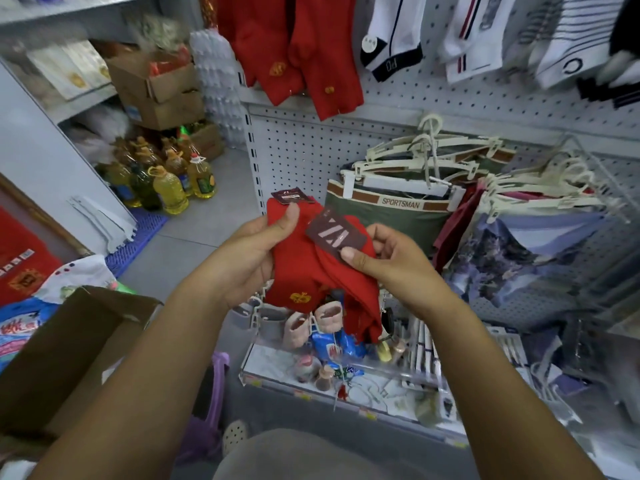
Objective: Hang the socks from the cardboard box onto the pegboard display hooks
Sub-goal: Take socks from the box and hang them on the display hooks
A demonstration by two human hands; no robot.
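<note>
I hold a bunch of red socks (pixel 313 271) with gold embroidery in front of me. My left hand (pixel 258 251) grips their left side, thumb on top near a dark card tag (pixel 290 196). My right hand (pixel 381 261) pinches a second dark brown tag (pixel 334 235) against the socks. The open cardboard box (pixel 69 341) stands at my lower left. The white pegboard (pixel 298 150) rises ahead; more red socks (pixel 294 46) hang at its top, with white striped socks (pixel 485 39) to their right.
Underwear on cream hangers (pixel 415 168) and printed cloths (pixel 519 251) hang on the pegboard's lower hooks. A shelf with small goods (pixel 332 368) sits below my hands. Oil bottles (pixel 169 181) and stacked cartons (pixel 156 91) stand at the left; a purple stool (pixel 214 386) is by the box.
</note>
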